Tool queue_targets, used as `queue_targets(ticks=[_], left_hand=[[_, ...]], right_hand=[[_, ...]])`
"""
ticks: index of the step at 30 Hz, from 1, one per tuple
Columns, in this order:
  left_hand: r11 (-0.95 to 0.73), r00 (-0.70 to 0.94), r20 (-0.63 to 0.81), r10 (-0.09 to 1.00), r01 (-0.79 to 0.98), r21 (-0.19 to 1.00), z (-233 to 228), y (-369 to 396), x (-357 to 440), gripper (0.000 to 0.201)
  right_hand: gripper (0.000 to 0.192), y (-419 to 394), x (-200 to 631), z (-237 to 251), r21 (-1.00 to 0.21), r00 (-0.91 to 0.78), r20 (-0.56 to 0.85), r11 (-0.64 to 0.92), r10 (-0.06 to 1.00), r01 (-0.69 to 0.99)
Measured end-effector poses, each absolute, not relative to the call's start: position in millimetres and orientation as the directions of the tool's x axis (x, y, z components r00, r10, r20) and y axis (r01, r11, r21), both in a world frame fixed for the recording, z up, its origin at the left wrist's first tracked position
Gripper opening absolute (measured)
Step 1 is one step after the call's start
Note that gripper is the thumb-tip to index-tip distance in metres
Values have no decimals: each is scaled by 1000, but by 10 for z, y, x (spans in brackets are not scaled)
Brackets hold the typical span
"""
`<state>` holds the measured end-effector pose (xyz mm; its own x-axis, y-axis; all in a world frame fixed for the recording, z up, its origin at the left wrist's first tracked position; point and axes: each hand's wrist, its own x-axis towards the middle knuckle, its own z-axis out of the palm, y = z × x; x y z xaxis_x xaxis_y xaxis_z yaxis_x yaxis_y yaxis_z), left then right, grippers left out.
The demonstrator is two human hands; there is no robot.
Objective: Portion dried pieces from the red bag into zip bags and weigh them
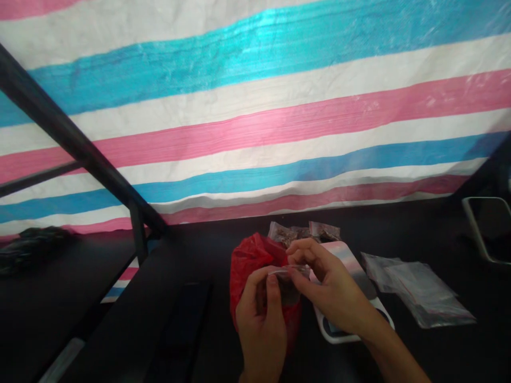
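Observation:
Between my two hands is a small clear zip bag [290,291] with dark contents that I cannot make out. My left hand [261,324] pinches its left end between thumb and fingers. My right hand [335,287] grips the top edge near its right end, thumb against fingers. Behind and under the hands stands a red plastic bag [244,260], its top gathered and partly covered by my fingers. Under my right forearm and hand lies a white digital scale [351,260], its display partly hidden.
Several filled small bags [325,230] lie behind the scale. To the right is a loose stack of clear zip bags [427,290]. A phone-like device [490,229] stands at the far right, a dark flat object [187,308] lies left. A dark metal frame [80,154] crosses before striped sheeting [255,122].

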<state>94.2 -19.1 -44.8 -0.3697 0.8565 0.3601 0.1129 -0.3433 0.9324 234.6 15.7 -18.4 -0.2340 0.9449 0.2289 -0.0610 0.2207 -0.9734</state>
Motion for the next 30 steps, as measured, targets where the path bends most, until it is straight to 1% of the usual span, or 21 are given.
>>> queue_targets(ticks=[4,7,11,15,16,18,20,21,22,24,26,27,28,30], left_hand=[[-395,-397,391,830,76,916,-374,-188,931,21],[-439,-419,433,798,89,894,-353,-182,905,17],[-469,-444,486,753,156,869,-338,-163,850,14],[-524,-361,599,715,290,801,-340,-153,805,15],[-541,-330,634,700,336,771,-352,-157,800,14],[-561,-287,689,666,416,716,-390,-172,795,12],[-563,-269,718,642,470,680,-434,-190,784,25],[-560,-265,725,636,488,669,-452,-198,773,30],[-555,-263,727,635,500,665,-467,-204,756,30],[-534,-272,716,643,512,673,-485,-208,711,23],[-511,-303,694,653,500,699,-500,-204,661,17],[-503,-317,682,659,490,712,-510,-200,639,15],[-496,-328,673,663,481,723,-522,-197,621,14],[-495,-331,667,667,472,730,-551,-197,599,13]], right_hand=[[27,145,2276,-150,-963,-240,268,255,933,-84],[27,143,2211,-137,-963,-263,270,262,926,-65],[31,123,2088,-140,-969,-274,247,240,930,-57],[20,133,2057,-96,-959,-203,285,281,937,-46],[18,155,2095,-73,-953,-168,302,299,938,-41],[21,227,2245,-22,-940,-37,342,342,939,-17],[26,327,2477,17,-922,213,383,388,899,19],[29,381,2610,26,-914,352,387,405,852,26],[33,433,2743,23,-904,490,382,427,784,22],[37,527,2981,-20,-880,683,359,474,636,21],[38,604,3149,-110,-878,780,359,470,512,96],[39,637,3202,-168,-892,787,367,429,496,145],[39,667,3238,-230,-910,773,371,369,515,190],[41,716,3270,-348,-940,691,340,243,637,239]])
